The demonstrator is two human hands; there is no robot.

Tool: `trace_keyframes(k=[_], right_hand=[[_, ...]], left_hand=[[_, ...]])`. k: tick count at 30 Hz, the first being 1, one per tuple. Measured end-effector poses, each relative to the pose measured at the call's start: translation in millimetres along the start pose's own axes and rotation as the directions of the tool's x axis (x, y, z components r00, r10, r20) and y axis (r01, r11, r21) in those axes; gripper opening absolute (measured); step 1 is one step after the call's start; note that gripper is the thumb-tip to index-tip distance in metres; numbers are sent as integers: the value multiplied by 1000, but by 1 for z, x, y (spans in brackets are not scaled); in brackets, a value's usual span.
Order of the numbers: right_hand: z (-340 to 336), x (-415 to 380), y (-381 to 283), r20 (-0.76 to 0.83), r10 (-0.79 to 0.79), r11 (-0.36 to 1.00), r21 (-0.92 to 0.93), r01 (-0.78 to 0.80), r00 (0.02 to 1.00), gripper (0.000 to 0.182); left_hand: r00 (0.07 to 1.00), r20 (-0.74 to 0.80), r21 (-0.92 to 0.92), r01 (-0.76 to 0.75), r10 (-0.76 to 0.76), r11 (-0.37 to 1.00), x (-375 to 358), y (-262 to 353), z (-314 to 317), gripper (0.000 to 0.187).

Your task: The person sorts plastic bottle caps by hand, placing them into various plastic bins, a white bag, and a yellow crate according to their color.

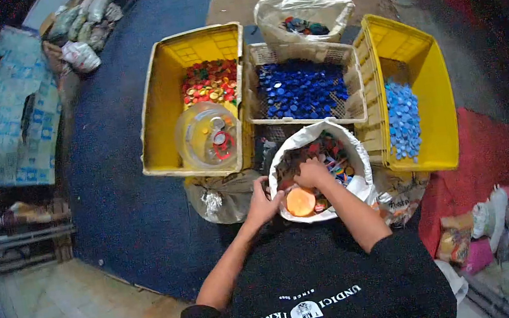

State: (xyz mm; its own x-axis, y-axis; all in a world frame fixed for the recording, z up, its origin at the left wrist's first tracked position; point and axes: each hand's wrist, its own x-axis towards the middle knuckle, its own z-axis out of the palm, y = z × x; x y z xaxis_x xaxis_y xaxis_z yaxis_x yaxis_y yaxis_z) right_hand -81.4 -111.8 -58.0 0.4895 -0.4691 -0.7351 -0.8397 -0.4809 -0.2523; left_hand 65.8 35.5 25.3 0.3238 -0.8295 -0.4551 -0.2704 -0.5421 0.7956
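I take the white woven plastic sack [359, 174], open-mouthed and full of mixed coloured bottle caps, as my landmark. My right hand [312, 173] is down inside its mouth, fingers curled into the caps; whether they grip one I cannot tell, since the tips are buried. Just toward me from that hand, touching the heap at the sack's near rim, lies a large round orange plastic lid [301, 202], flat side up, with no long axis to speak of. My left hand [263, 203] sits at the sack's left rim, fingers bent around the edge, just beside the lid and slightly nearer to it than the right.

Beyond the sack stands a pale mesh basket of dark blue caps [300, 88]; to its left, a yellow plastic crate [158, 107] holding red and gold caps; to its right, a second yellow crate [429, 71] with light blue caps. Open room is on the blue floor mat [125, 202], left of the sack.
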Motion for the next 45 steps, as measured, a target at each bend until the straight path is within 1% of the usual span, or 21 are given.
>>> trace_keyframes(k=[1, 3, 4, 9, 11, 13, 15, 17, 19, 23, 25, 27, 28, 29, 31, 32, 40, 42, 43, 44, 45], right_hand=[[12, -15, 6, -170, 14, 996, 93, 1, 985, 67], [26, -32, 18, -185, 72, 981, 189, -37, 980, 66], [32, -41, 23, -210, 107, 964, 263, -49, 972, 66], [38, -75, 26, -258, 225, 953, 261, -157, 940, 58], [30, -84, 25, -76, 253, 946, 229, -230, 965, 57], [39, -93, 26, -102, 275, 940, 239, -245, 956, 52], [44, -93, 27, -267, 200, 971, 184, -153, 943, 50], [28, -93, 25, -262, 230, 965, 185, -185, 937, 48], [-7, -91, 20, -215, 141, 986, 118, -118, 966, 46], [-36, -54, 20, -283, 188, 939, 333, -87, 941, 37], [-35, -21, 23, -274, 197, 954, 273, -120, 941, 34], [-32, 22, 29, -369, 175, 974, 200, -106, 913, 27], [-33, 45, 32, -266, 185, 981, 115, -159, 946, 32], [-25, 67, 37, -269, 180, 981, 115, -154, 946, 32], [-14, 98, 38, -388, 314, 938, 267, -220, 866, 41], [-13, 99, 42, -371, 218, 968, 199, -152, 903, 48], [-29, 95, 48, -337, 223, 974, 106, -199, 915, 46], [-36, 77, 53, 38, 314, 949, -39, -312, 949, 43], [-43, 54, 49, 39, 316, 948, -42, -315, 948, 43], [-45, 18, 41, -243, 268, 963, 101, -250, 932, 43], [-40, -7, 37, -511, 238, 965, 217, -144, 826, 43]], left_hand=[[999, -7, 9, -48, 48, 999, 15, -6, 1, 69], [970, -86, 186, -209, 227, 960, 42, -15, 6, 67], [981, -36, 110, -188, 193, 976, 55, -14, 7, 69], [983, 41, 229, -184, 179, 956, 105, -1, 14, 66], [994, 47, 199, -103, 95, 975, 124, -11, 17, 43], [983, -24, 123, -175, 179, 977, 137, -11, 19, 33], [988, -44, 136, -138, 145, 981, 140, -5, 16, 30], [993, -49, 138, -104, 111, 985, 145, -1, 12, 33], [991, -50, 114, -118, 125, 986, 142, -1, 11, 36], [990, 14, -69, -138, 139, 988, 126, 3, 6, 45], [984, -35, -126, -176, 173, 976, 113, 0, 4, 55], [990, 54, -104, -122, 128, 987, 95, 6, -8, 68], [986, 35, -139, -154, 160, 978, 93, -9, -6, 68], [981, 15, -174, -188, 193, 967, 90, -25, -5, 69], [977, -3, -102, -211, 212, 972, 72, -27, -14, 69], [986, 44, -134, -152, 159, 979, 59, -24, -21, 68], [988, -11, -81, -154, 154, 985, 32, -31, -33, 57], [988, -36, -126, -151, 147, 981, 32, -31, -27, 55], [987, -75, -171, -156, 145, 973, 36, -27, -25, 50], [984, -112, -215, -159, 137, 964, 38, -23, -22, 46], [985, -109, -219, -158, 137, 963, 39, -15, -21, 46]])
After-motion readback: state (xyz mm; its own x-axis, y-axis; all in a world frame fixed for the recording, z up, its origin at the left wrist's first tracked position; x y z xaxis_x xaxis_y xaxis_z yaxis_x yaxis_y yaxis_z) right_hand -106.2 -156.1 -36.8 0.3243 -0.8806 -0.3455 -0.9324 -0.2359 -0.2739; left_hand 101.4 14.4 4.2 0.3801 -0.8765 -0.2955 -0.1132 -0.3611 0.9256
